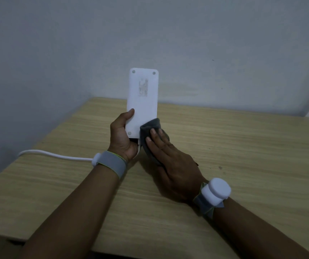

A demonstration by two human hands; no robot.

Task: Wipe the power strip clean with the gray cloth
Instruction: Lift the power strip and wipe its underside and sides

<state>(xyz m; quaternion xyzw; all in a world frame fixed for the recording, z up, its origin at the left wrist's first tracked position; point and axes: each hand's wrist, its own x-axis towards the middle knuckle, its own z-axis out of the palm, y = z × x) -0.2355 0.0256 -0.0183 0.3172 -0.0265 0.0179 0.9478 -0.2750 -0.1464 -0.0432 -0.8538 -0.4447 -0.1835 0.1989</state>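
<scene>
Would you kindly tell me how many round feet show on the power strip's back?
3: the top-left foot, the top-right foot and the bottom-left foot. A fourth may be hidden under the gray cloth.

Dim in here, a flat blue-grey cast over everything. The wall darkens toward the left corner. My right hand throws a soft shadow on the tabletop. The white power strip is brightest, without glare, its label blurred. Straight lines bow near the edges.
</scene>
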